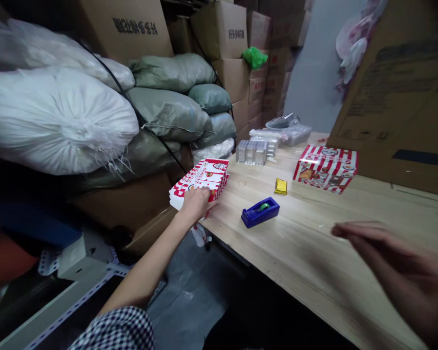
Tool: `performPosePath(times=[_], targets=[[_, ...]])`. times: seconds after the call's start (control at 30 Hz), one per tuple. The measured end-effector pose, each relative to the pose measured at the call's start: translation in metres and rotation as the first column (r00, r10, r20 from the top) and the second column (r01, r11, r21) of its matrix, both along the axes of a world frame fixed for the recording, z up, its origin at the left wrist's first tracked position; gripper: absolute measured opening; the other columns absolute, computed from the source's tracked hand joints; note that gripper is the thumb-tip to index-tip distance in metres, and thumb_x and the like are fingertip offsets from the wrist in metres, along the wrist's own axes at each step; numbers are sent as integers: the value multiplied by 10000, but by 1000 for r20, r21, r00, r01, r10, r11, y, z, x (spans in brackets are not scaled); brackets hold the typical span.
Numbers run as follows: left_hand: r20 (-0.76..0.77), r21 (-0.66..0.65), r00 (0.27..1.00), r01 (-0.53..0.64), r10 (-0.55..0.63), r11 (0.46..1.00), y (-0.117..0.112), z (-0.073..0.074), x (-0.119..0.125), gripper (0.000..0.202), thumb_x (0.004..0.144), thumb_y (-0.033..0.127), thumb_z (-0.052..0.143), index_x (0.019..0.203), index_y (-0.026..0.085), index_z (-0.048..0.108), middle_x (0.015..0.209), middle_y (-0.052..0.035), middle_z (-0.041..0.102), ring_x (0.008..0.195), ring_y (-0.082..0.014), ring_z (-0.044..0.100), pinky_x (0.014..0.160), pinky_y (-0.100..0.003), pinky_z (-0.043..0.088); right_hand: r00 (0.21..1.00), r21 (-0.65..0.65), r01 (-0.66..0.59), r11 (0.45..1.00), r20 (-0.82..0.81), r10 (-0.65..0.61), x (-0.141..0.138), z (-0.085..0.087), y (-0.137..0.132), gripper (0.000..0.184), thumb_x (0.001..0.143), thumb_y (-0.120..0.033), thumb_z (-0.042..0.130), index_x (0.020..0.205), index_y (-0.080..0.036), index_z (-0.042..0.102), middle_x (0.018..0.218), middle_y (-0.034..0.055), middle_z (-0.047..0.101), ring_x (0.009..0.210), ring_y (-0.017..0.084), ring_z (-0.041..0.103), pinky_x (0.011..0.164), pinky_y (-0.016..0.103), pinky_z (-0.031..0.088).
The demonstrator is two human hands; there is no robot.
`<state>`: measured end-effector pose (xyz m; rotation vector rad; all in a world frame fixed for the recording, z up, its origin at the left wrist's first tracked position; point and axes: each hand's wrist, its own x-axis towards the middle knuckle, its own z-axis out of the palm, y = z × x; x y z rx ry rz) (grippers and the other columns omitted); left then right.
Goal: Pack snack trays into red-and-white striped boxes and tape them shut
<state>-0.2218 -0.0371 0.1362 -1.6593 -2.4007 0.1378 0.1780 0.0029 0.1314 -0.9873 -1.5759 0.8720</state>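
Note:
My left hand (195,204) reaches out to a stack of flat red-and-white striped cartons (204,179) at the left corner of the wooden table (306,243). Its fingers rest on top of the stack, curled over the near end. My right hand (394,272) hovers over the table at the lower right, fingers stretched out and blurred, holding nothing. A blue tape dispenser (260,212) lies on the table between the hands. A small gold packet (281,186) sits just behind it. An assembled red-and-white box (325,167) stands farther back.
White and grey-green sacks (95,112) pile up left of the table. Cardboard cartons (226,43) are stacked behind. A large brown carton (397,97) stands on the table's right. Clear plastic trays (255,149) and a bag of packets (288,131) lie at the far end.

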Motion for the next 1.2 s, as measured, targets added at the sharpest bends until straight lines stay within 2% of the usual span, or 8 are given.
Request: performPosePath(times=[0.17,0.37,0.53,0.7,0.83,0.9,1.07,1.2], targets=[[-37,31,997,-72,73,997,1,8,2,395,987,258,369,1003,113,735,928,-211,740,942,-361,717,763,-402,488,988,-193,-151,969,-61,142,-35,-58,-15,244,812,-509,738,910,-293,790,908,76,770,868,286,727,824,420,600],[-34,242,992,-112,123,964,-8,8,-7,448,1010,361,355,1058,147,746,967,-195,762,922,-363,726,746,-406,506,988,-430,-107,896,-144,49,-17,-110,-50,337,792,-530,753,977,-251,791,904,87,788,916,303,739,916,459,571],[-118,799,978,195,-171,569,-35,17,16,338,997,247,488,1260,170,685,1180,-133,755,1038,-265,725,901,-360,540,974,-543,-71,837,-217,-58,-10,-108,-69,394,803,-529,764,1077,-247,772,934,87,795,975,301,736,1005,483,521],[-133,659,500,690,-856,301,-71,-23,136,499,953,83,512,1447,146,528,1249,-113,734,1170,-229,691,973,-342,566,832,-464,-145,874,-535,-146,-17,-80,-78,526,842,-582,709,1286,-302,669,1267,81,726,1182,302,671,1048,490,513],[179,629,151,742,-972,231,-84,-82,212,448,972,101,516,1417,137,550,1290,-105,715,1208,-217,668,967,-347,596,725,-609,-13,793,-552,-412,-3,-82,-80,399,817,-505,764,1131,-266,702,1154,65,774,1041,311,736,939,484,588],[349,660,106,678,-931,324,-79,-98,221,532,924,239,668,1438,193,536,1345,-103,682,1264,-246,627,1040,-408,563,722,-635,35,772,-519,-459,13,-89,-82,397,786,-491,798,1077,-237,706,1099,81,790,984,326,753,908,493,597],[869,464,115,152,-482,873,-46,-103,208,640,959,417,596,1548,283,385,1620,-114,381,1463,-316,411,1176,-532,386,811,-667,-172,725,-513,-280,50,-103,-94,481,787,-471,814,1166,-206,684,1186,118,763,1041,335,741,926,497,578],[971,201,-161,164,-174,966,-38,-118,222,666,922,463,637,1510,218,443,1558,-149,471,1361,-346,531,1096,-487,474,845,-679,-260,686,-504,-179,47,-121,-100,502,821,-446,795,1250,-240,635,1252,106,737,1058,319,736,936,486,573]])
